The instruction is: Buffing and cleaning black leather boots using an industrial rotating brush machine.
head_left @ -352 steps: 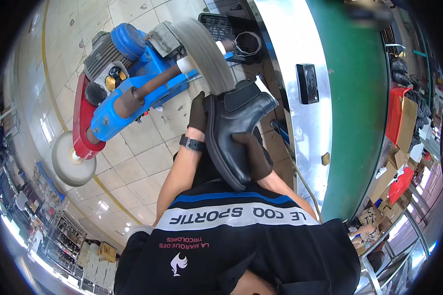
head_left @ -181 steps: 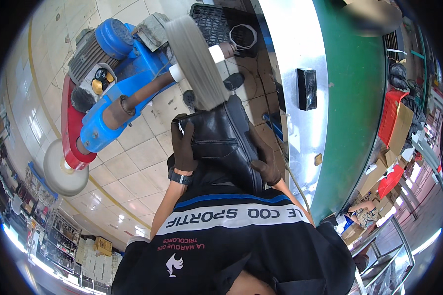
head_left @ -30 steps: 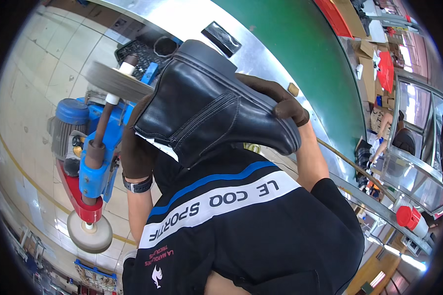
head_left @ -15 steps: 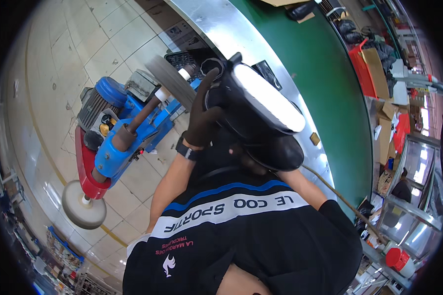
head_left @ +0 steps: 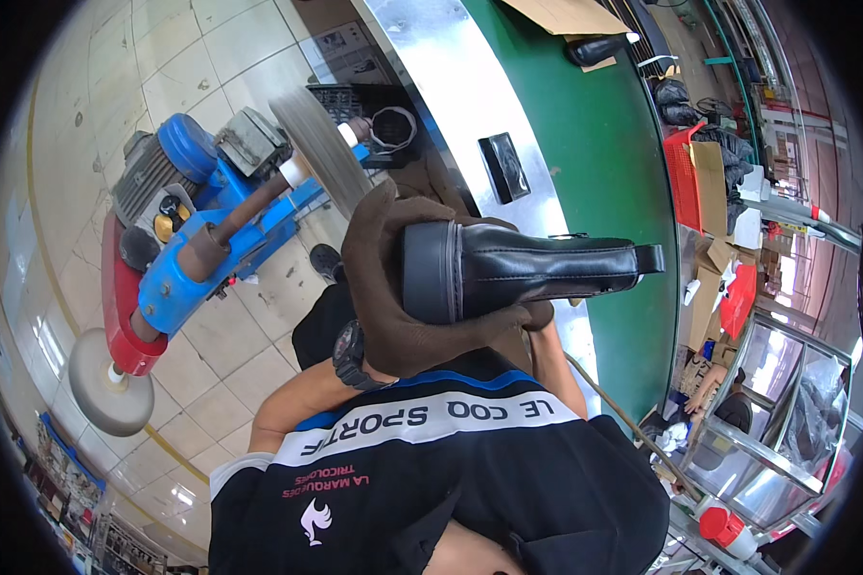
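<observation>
A black leather ankle boot (head_left: 537, 268) lies on its side in front of me, its thick heel to the left and a pull loop at its right end. My left hand (head_left: 393, 316), in a dark brown glove, is closed around the heel end, with a black watch on the wrist. My right hand (head_left: 539, 316) is against the near underside of the boot; its fingers are mostly hidden behind the boot. Left of the boot stands a blue polishing machine (head_left: 187, 273) with a grey wheel (head_left: 321, 153) close beyond my left hand and a pale wheel (head_left: 113, 383).
A green conveyor belt (head_left: 585, 125) with a metal rim (head_left: 451, 67) runs along my right. A small black block (head_left: 504, 168) lies on the rim. Another black shoe (head_left: 599, 50) rests near cardboard at the far end. Beyond the belt are a red crate (head_left: 681, 177) and a metal-framed cart (head_left: 767, 402).
The boot has turned from showing its white-looking opening to showing its heel and back seam. My left hand has shifted from its upper side to around the heel. My view has moved slightly.
</observation>
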The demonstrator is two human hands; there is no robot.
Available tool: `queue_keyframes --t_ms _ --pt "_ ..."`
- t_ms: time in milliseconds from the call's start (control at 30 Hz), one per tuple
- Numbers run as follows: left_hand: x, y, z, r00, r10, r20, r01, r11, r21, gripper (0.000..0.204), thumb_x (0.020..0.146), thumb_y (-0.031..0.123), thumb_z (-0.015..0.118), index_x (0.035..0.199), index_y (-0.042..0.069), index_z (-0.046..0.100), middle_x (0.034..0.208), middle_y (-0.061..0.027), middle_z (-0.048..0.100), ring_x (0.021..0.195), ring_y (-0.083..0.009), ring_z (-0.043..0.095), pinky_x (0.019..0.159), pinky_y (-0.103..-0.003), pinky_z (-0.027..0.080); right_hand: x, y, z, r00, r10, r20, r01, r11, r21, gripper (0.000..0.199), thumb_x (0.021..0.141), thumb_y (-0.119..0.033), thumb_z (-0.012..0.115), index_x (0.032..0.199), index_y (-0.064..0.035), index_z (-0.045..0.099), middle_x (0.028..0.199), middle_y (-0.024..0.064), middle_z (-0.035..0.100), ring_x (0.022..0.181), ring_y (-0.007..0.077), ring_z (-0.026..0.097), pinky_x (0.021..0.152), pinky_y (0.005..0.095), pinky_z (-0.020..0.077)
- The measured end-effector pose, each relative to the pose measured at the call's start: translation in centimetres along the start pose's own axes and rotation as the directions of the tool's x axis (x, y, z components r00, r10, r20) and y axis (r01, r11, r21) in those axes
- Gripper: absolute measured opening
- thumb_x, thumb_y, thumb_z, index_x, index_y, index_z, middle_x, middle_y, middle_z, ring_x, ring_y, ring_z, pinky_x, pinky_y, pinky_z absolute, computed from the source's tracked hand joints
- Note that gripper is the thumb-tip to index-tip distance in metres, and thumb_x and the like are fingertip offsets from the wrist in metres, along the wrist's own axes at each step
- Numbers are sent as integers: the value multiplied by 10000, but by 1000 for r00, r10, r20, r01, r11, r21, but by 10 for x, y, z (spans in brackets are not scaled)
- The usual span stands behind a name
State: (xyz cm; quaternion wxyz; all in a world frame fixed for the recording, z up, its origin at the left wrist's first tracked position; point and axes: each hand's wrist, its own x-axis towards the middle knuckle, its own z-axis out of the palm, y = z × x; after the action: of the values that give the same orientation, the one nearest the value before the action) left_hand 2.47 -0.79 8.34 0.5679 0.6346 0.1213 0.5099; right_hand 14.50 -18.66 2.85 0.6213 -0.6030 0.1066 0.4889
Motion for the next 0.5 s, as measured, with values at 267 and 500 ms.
queue_keyframes --t_ms 267,500 --pt "-28 -11 -23 963 -254 -88 244 964 -107 548 739 335 700 1093 -16 473 960 -162 544 860 -224 567 740 -322 450 35 -2 -17 824 -231 517 498 730 -468 873 435 -186 889 1209 -46 511 1168 92 550 1070 227 513 929 358 406" --pt "-69 -67 -27 713 -596 -369 641 768 -3 392 814 146 585 1152 -3 453 1030 -121 556 940 -238 557 878 -300 409 64 37 -7 766 -14 642 459 711 -533 837 437 -158 861 1193 -33 525 1147 91 566 1057 219 519 920 340 415"
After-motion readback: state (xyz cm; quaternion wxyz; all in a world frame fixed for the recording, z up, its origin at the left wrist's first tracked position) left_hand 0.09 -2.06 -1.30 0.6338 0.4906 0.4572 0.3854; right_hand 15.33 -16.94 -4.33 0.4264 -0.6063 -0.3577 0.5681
